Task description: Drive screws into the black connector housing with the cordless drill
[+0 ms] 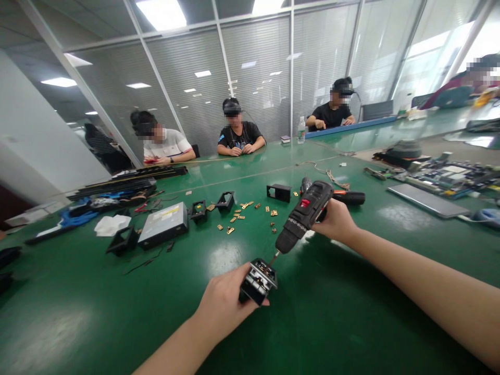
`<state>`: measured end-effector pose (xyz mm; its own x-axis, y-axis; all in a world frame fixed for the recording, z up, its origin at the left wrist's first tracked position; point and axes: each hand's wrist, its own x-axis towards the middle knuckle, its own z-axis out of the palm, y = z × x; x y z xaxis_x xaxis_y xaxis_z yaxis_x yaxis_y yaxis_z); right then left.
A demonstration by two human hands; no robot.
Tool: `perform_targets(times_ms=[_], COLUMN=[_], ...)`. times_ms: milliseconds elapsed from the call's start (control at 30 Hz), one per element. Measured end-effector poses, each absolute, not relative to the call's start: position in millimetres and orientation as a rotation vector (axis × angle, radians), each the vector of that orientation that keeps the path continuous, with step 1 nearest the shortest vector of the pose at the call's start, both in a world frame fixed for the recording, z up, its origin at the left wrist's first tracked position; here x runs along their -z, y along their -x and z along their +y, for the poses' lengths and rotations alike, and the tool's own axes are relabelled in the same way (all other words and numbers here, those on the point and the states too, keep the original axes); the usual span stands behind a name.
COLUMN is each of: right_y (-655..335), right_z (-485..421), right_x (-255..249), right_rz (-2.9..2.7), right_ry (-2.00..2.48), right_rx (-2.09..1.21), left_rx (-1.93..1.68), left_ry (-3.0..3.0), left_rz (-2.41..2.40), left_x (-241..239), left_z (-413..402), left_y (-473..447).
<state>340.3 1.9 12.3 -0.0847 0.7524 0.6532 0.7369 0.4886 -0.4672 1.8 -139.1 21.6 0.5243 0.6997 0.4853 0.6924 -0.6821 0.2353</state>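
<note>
My left hand is closed around a small black housing with metal parts inside, held tilted over the green table. In my right hand is a black cordless drill with a red mark on its body. The drill points down and to the left, and its bit reaches the top of the housing; whether it sits on a screw I cannot make out. Beyond my hands lie several small brass plates. Near them stand black rectangular frames, one upright and another on its side.
A silver disc drive and a white tissue lie left. Another black tool lies behind the drill. Circuit boards and a flat silver device are right. Several people sit across the green table, near a water bottle.
</note>
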Motion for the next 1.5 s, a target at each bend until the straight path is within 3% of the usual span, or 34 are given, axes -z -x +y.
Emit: perform_targets(times_ms=[1500], right_y=[-343.0], right_z=[1.5], right_x=[-13.9], right_rz=[-1.837], right_ry=[1.251], right_rx=[-0.083], left_rx=[-0.919], left_ry=[-2.920], left_rz=[1.319], left_x=[-22.2], left_z=[-138.9], left_y=[-2.5])
